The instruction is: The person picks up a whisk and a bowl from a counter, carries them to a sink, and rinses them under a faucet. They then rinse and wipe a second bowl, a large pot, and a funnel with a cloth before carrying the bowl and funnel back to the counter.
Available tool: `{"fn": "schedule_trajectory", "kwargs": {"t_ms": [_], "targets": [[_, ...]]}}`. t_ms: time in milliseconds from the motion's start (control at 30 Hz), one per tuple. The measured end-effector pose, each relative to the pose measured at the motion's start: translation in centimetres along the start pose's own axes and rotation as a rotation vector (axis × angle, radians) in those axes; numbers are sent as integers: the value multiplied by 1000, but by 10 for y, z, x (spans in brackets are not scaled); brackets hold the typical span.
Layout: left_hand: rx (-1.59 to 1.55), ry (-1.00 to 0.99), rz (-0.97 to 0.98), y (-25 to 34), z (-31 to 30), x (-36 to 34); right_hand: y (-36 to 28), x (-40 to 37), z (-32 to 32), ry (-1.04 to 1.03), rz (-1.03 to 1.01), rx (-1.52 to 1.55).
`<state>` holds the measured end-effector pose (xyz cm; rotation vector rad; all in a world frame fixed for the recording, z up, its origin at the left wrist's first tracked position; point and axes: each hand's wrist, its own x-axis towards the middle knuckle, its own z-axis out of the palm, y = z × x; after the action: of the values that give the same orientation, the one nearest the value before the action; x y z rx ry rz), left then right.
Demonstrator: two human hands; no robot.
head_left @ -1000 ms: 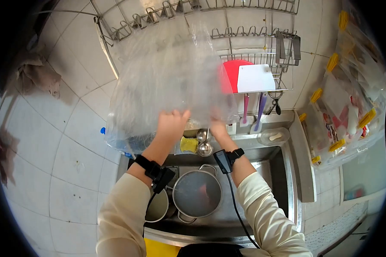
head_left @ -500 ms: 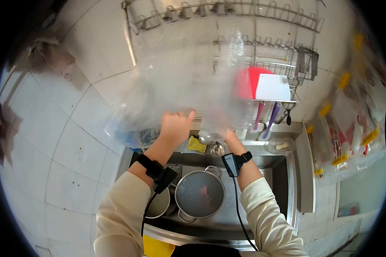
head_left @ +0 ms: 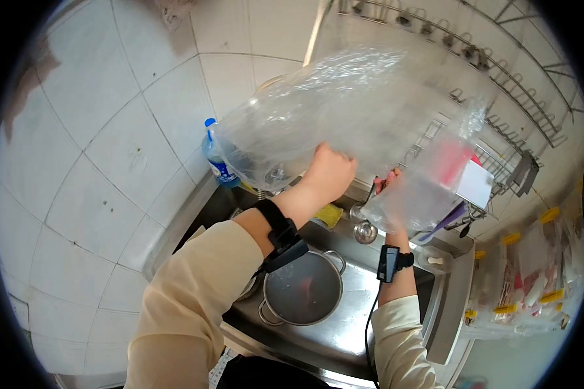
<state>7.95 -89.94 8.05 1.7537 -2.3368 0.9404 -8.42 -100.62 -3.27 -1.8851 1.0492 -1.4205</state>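
A large clear plastic bag is spread out above the back of the sink, blurred in places. My left hand is closed in a fist on its lower edge. My right hand is partly veiled by the bag's right part, its fingers curled on the plastic. Below my hands, a two-handled steel pot of cloudy liquid stands in the sink, with something reddish in it. Just beneath the right hand is a round steel object. A yellow sponge lies between my wrists.
A blue-capped bottle stands at the sink's back left corner. A wall rack with hooks holds a white board and utensils. Bags with yellow clips hang at right. The steel sink surrounds the pot.
The view has turned and tilted, so the rack sits farther right and the bottle shows. The bag has shifted, its left part stretched sideways. Both hands stay at it.
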Motion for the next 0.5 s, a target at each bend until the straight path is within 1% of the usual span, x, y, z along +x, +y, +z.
{"fn": "schedule_trajectory", "kwargs": {"t_ms": [33, 67, 133, 167, 233, 267, 300, 367, 433, 467, 500], "targets": [[-2, -5, -12, -1, -1, 0, -3, -2, 3, -53, 383, 826], [4, -33, -13, -1, -3, 1, -5, -5, 6, -63, 388, 824], [5, -61, -15, -3, -4, 1, -9, -7, 7, -163, 274, 645], [4, -63, -13, -4, -4, 2, -8, -8, 7, -164, 275, 641], [2, -64, -9, -5, -4, 3, -1, -6, 4, -244, 332, 556], [-1, -70, -7, -6, -4, 3, 13, -4, 6, -244, 333, 555], [-2, -76, -6, -8, -4, 3, 26, -2, 12, -59, 318, 679], [-5, -117, -10, -9, 0, 6, 12, 0, 16, 127, 299, 800], [-11, -156, -10, -9, 2, 6, -13, -1, 8, -3, 227, 419], [-3, -152, -14, -8, -1, 7, 8, 0, 10, 0, 228, 419], [5, -148, -18, -8, -3, 7, 49, 4, 14, -23, 204, 599]]}}
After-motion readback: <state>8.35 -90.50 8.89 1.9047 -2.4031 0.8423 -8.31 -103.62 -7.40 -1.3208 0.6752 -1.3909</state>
